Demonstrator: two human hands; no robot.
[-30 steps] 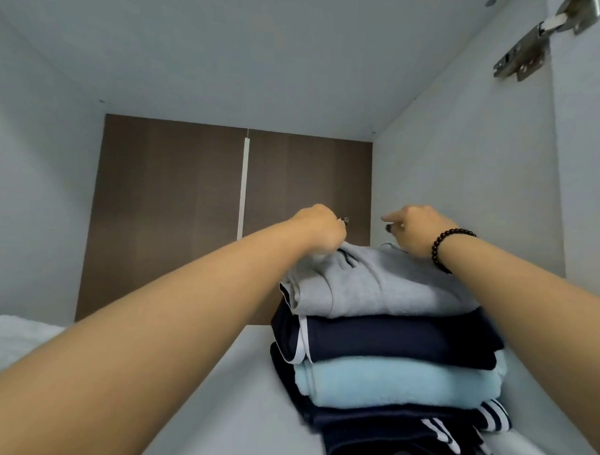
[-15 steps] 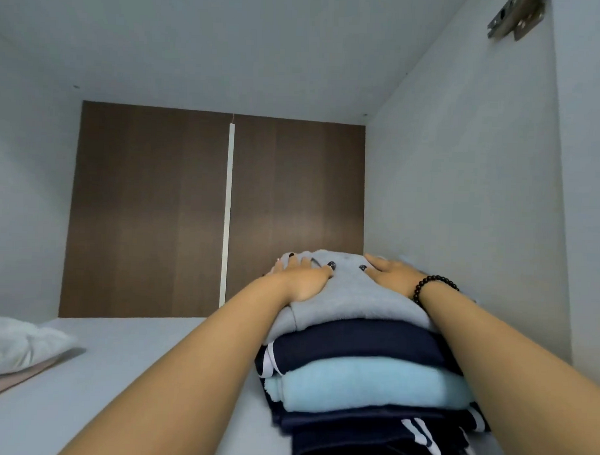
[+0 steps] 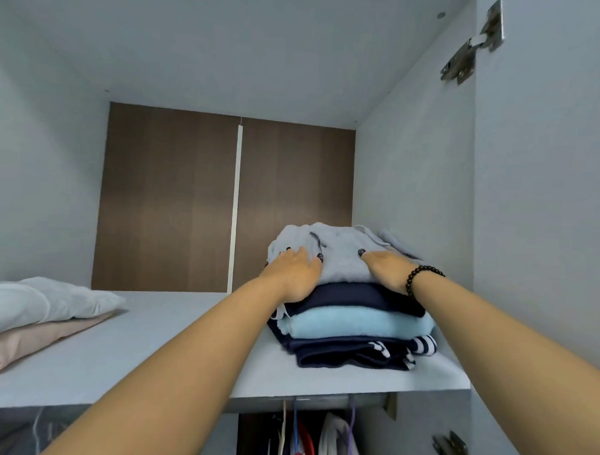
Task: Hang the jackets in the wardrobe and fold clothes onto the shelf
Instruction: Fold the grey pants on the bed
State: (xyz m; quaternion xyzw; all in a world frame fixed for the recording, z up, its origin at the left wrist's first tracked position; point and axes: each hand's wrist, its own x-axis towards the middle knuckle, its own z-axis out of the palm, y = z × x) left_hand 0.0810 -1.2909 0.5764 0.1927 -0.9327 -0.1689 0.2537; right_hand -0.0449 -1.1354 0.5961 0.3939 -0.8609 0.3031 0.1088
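Grey sweater (image 3: 341, 259) tops the pile at the shelf's (image 3: 152, 338) right end. Both hands, left (image 3: 295, 271) and right (image 3: 387, 268), press flat on it, fingers straight.

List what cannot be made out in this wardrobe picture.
Head view only:
- Far side of the folded grey sweatshirt: hidden by its own bulk.
- Hanging clothes below the white shelf: cut by the bottom edge and the left forearm.
- White and beige bedding: cut by the left edge.
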